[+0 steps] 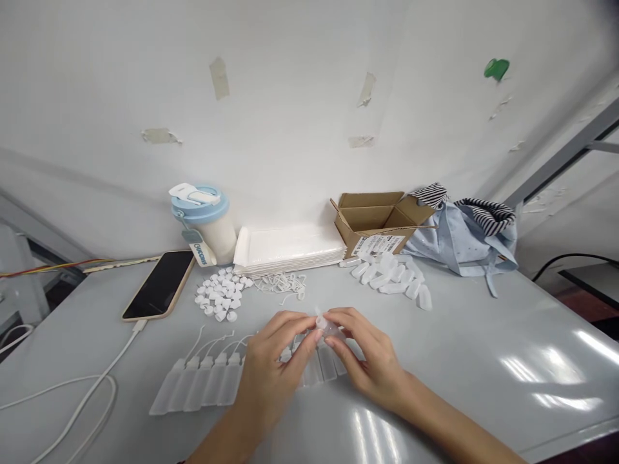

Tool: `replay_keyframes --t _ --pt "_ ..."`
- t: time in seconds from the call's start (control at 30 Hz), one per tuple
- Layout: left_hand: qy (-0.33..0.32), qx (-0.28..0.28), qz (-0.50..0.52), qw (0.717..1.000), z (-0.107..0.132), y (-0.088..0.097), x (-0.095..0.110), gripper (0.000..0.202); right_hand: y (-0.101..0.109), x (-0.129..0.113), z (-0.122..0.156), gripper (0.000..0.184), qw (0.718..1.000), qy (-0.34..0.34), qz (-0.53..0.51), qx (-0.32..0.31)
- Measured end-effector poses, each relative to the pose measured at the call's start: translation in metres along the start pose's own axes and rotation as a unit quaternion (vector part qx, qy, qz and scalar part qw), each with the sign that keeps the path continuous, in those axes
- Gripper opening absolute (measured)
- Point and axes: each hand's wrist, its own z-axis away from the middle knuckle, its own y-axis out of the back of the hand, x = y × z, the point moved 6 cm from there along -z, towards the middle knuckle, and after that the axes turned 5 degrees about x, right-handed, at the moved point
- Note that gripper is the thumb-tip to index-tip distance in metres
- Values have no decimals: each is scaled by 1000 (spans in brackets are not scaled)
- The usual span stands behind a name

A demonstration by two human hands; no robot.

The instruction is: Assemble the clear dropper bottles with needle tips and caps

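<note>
One translucent bottle [335,330], held over the worktop [464,361] well in from its far edge, left fingers [304,325] pinching its mouth end, right hand [374,357] grasping its body; step in hand apparently fitting the mouth, next move calling for steady, aligned pressure.
</note>
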Motion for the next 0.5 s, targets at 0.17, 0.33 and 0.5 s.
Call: replay_keyframes --t 0.17,0.33,0.5 --pt "-109 36 -57 992 5 1 9 15 -3 3 4 37 999 -31 -21 -8" --pt "-192 20 -116 974 13 -5 14 25 -5 26 6 21 939 -284 -193 6" --pt "-192 -15 -140 971 10 -7 7 27 2 47 6 26 825 -443 -349 36"
